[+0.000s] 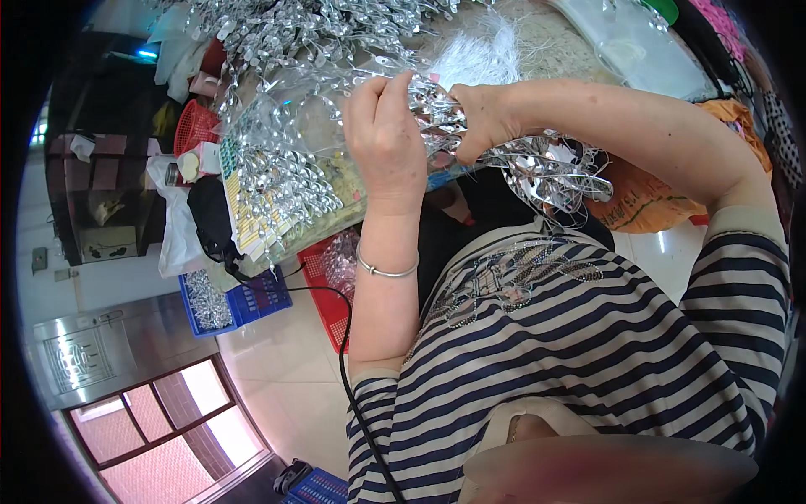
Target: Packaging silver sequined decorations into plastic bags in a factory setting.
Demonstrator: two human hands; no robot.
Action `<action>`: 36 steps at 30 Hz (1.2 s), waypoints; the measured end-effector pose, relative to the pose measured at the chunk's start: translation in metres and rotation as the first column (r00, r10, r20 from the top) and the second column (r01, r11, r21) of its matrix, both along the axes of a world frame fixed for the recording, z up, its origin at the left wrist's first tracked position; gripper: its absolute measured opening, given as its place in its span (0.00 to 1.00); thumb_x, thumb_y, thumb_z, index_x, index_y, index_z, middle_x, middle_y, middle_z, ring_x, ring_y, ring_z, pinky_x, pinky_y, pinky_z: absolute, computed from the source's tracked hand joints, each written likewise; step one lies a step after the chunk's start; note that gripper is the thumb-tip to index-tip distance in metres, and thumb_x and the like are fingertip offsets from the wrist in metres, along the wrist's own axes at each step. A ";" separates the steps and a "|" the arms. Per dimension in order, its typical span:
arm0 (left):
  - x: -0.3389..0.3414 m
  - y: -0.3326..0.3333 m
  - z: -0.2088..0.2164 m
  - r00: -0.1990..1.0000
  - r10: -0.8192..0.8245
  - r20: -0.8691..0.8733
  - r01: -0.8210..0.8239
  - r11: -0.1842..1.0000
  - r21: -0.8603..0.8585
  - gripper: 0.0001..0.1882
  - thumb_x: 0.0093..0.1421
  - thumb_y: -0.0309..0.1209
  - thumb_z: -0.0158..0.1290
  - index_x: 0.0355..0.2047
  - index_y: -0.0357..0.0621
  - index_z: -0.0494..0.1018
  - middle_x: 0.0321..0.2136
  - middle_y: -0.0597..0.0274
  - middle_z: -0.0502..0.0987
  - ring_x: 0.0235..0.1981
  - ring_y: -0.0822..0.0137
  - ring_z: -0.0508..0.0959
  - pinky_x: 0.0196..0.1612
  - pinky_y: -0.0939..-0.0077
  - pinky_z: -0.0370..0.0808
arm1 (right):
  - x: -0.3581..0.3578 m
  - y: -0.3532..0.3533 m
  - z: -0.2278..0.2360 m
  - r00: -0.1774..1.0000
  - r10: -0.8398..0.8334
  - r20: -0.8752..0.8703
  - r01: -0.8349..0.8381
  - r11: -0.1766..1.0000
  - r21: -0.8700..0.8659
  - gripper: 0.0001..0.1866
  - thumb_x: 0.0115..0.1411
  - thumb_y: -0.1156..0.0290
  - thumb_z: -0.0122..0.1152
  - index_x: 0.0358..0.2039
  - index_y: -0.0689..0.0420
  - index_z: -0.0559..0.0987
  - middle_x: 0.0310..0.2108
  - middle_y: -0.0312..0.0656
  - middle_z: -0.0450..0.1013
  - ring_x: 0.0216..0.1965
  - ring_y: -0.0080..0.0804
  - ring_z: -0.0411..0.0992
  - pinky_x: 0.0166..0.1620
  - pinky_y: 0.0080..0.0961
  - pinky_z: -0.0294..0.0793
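Note:
My right hand (485, 122) is closed round a bundle of shiny silver foil strands (439, 109). The loose end of this bundle (554, 172) hangs over the table's near edge, by my lap. Just left of it, my left hand (384, 139) is raised with its fingers curled in, close to the other end of the bundle. Its fingertips are turned away, so what they pinch is hidden. More silver strands (281, 189) lie spread on the table to the left, and a big heap of them (311, 29) covers the far side.
Fine white threads (483, 55) lie beyond my hands. A red plastic basket (197, 126) stands at the table's left edge. Below are a blue crate (252, 301) and a red crate (317, 281). An orange sack (651, 197) sits at the right. A black cable (347, 361) runs past my left arm.

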State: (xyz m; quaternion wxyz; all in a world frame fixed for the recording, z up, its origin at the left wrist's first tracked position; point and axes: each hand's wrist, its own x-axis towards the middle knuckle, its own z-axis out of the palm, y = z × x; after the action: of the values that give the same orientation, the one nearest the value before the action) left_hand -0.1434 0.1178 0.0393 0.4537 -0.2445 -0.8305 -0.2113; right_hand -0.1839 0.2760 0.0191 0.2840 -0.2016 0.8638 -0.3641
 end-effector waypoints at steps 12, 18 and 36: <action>-0.006 -0.003 -0.010 0.985 0.159 0.064 -0.156 0.986 -0.051 0.12 0.45 0.20 0.54 0.33 0.41 0.76 0.31 0.59 0.72 0.34 0.58 0.73 0.39 0.65 0.70 | 0.015 -0.011 0.006 0.997 0.059 0.059 -0.065 0.992 0.112 0.29 0.30 0.66 0.69 0.35 0.66 0.75 0.29 0.46 0.76 0.32 0.35 0.74 0.40 0.28 0.73; 0.001 0.003 -0.019 0.972 0.233 0.017 -0.230 0.968 -0.105 0.13 0.47 0.24 0.55 0.35 0.49 0.77 0.31 0.67 0.74 0.37 0.62 0.72 0.43 0.67 0.67 | -0.004 -0.006 -0.024 0.982 0.149 0.115 -0.135 0.983 -0.123 0.20 0.34 0.72 0.66 0.33 0.59 0.79 0.30 0.41 0.77 0.33 0.27 0.74 0.41 0.23 0.72; 0.063 -0.019 -0.053 0.859 0.307 0.410 -0.388 0.913 0.128 0.44 0.48 0.31 0.61 0.60 0.31 0.49 0.58 0.39 0.53 0.59 0.43 0.55 0.61 0.52 0.50 | -0.003 -0.018 -0.013 0.987 0.106 0.124 -0.120 0.986 0.116 0.46 0.27 0.60 0.70 0.47 0.75 0.67 0.39 0.57 0.73 0.40 0.43 0.73 0.38 0.35 0.74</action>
State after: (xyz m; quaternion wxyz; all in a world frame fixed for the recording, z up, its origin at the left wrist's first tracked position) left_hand -0.0801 0.0992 -0.0139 0.3368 0.0041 -0.9067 -0.2537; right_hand -0.1871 0.2575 0.0061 0.3666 -0.2107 0.8534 -0.3049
